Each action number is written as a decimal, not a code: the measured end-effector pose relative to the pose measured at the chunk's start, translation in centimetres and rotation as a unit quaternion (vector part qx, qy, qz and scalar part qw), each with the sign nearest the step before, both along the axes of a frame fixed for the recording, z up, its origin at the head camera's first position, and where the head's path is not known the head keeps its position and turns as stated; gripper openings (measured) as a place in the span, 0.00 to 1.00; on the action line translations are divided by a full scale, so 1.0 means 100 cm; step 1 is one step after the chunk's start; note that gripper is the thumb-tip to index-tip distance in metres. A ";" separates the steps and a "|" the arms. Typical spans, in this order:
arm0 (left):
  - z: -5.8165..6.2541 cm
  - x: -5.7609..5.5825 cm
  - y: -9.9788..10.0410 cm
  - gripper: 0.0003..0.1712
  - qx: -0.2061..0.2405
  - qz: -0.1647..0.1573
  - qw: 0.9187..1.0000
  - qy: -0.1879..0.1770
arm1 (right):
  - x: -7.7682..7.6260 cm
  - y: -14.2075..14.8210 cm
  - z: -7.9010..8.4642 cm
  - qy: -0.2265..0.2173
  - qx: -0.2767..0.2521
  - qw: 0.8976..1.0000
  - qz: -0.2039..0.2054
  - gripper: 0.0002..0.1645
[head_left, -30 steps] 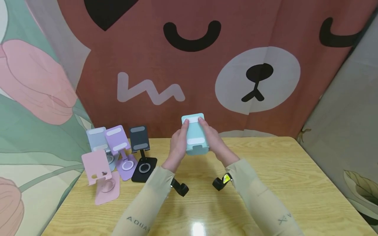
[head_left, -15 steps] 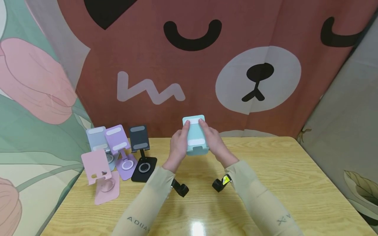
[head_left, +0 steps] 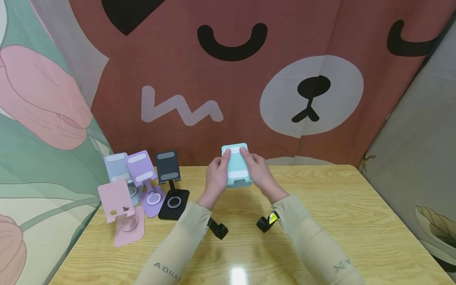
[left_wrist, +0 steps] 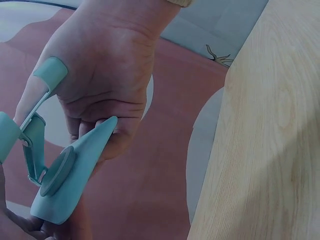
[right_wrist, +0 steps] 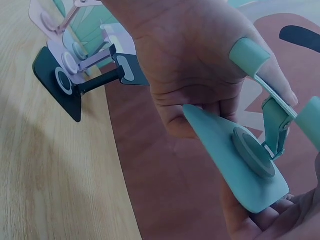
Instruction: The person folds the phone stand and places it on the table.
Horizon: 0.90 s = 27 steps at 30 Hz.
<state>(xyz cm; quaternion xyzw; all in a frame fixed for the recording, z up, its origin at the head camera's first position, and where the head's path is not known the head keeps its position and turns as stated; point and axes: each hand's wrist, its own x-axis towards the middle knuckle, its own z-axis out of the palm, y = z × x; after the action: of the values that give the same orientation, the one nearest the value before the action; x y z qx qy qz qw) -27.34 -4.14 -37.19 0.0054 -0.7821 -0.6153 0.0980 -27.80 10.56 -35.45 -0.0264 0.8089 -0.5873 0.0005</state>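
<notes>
A mint-green folding phone stand (head_left: 237,164) is held above the table between both hands. My left hand (head_left: 216,174) grips its left side and my right hand (head_left: 261,172) its right side, each thumb lying on the white-padded top plate. Underneath, curled fingers support the base (left_wrist: 80,175), as the left wrist view shows. Between plate and base the short hinged arm (right_wrist: 276,125) is partly folded, leaving a gap. The round swivel disc (right_wrist: 254,152) on the base faces the plate.
Several other phone stands stand at the table's left: black (head_left: 173,202), purple (head_left: 152,198), pink (head_left: 129,229) and light blue (head_left: 116,166). A printed bear curtain (head_left: 242,99) hangs behind the wooden table (head_left: 320,209).
The stand's top plate has come down slightly in the head view, its far edge dropping nearer, and less of the base shows below it. Both hands keep their grip. The other stands stay put.
</notes>
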 end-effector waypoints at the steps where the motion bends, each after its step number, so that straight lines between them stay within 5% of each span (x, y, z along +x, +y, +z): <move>1: 0.000 0.000 0.000 0.42 0.001 0.000 1.000 0.002 | 0.000 0.000 0.000 0.000 0.000 1.000 0.000 0.56; 27: -0.004 -0.002 0.003 0.32 0.017 0.001 1.000 0.026 | 0.001 0.002 -0.008 0.041 -0.008 0.999 -0.008 0.43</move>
<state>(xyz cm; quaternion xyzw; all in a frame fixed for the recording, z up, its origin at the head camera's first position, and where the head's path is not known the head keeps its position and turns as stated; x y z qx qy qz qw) -27.55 -3.83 -37.60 -0.0081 -0.7685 -0.6287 0.1185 -27.73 10.75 -36.23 -0.0438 0.8036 -0.5924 -0.0373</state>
